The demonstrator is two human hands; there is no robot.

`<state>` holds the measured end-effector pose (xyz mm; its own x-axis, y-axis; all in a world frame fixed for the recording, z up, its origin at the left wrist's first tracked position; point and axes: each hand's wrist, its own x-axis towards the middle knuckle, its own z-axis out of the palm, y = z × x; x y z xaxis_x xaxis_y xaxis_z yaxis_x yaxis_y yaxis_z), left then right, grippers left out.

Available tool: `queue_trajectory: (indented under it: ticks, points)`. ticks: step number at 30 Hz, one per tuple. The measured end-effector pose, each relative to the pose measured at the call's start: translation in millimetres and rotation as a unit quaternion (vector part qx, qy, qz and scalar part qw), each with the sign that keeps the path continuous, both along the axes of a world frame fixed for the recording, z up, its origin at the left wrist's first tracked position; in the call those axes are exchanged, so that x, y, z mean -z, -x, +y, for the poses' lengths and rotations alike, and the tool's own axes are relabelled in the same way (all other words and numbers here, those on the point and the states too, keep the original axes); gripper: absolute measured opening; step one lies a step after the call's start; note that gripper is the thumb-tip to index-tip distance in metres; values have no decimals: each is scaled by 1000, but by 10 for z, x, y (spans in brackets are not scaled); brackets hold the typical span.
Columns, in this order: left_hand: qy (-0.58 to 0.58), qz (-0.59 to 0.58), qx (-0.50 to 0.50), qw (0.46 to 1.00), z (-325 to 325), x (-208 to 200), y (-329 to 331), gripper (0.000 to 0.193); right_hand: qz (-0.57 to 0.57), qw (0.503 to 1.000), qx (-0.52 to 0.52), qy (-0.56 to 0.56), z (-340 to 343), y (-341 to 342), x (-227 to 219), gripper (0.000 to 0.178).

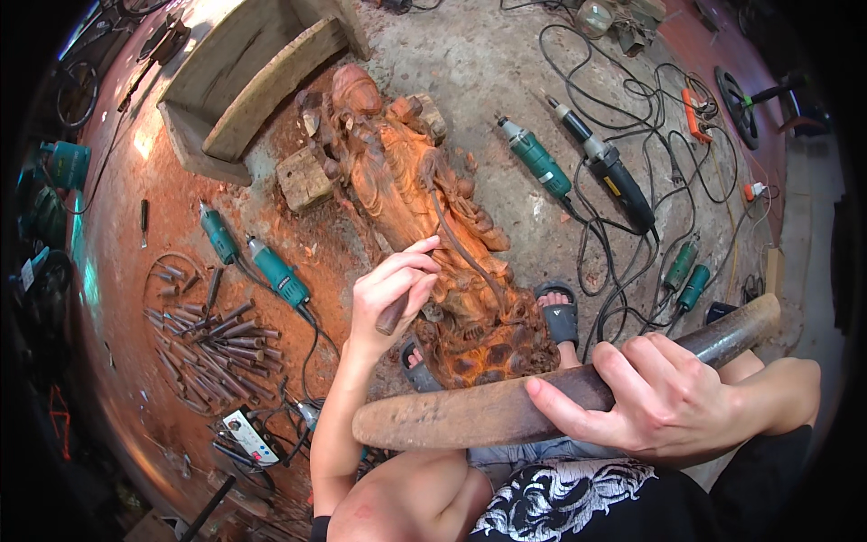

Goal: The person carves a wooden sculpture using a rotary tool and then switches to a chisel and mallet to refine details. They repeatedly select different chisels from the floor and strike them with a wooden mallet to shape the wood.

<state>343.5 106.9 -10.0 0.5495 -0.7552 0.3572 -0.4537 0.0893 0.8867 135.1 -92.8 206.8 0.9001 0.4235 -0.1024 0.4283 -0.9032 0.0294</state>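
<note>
A reddish-brown carved wooden statue point(384, 176) lies on its back in front of me, its round head away from me and its ornate base near my feet. Over its lower half, my left hand point(390, 282) grips a carving chisel point(393, 316); the handle end sticks out below the fingers, and the tip is hidden. My right hand point(655, 390) is wrapped round a long, slightly curved wooden club point(452, 419), which lies crosswise above my lap, apart from the chisel. The club's blunt, paler end reaches left toward my left forearm.
Many chisels lie in a pile point(217, 352) on the dusty floor at left, near two green power tools point(275, 271). At right are a green grinder point(537, 158), a black grinder point(619, 181) and tangled cables point(614, 289). Wooden blocks point(302, 179) sit beside the statue.
</note>
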Motion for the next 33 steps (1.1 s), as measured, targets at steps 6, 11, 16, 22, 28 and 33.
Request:
queue_trajectory:
  ticks: [6, 11, 16, 22, 28, 33]
  points:
    - [-40, -103, -27, 994, -132, 13, 160, 15, 13, 997, -19, 78, -198, -68, -59, 62]
    - [80, 190, -32, 978, 172, 27, 137, 36, 96, 989, 112, -14, -514, 49, -108, 63]
    - [182, 376, -180, 891, 1058, -154, 106, 47, 117, 920, 320, -192, -1179, 89, 220, 75]
    - [-32, 363, -366, 856, 1851, -218, -607, 47, 151, 644, 593, -458, -1093, 1112, 1848, 80]
    - [-515, 56, -288, 805, 2622, 276, -531, 16, 226, 421, 627, -616, -444, 1462, 3167, 78]
    - [-624, -109, -174, 754, 2575, 777, -355, 25, 240, 592, 607, -473, -622, 1198, 2978, 70]
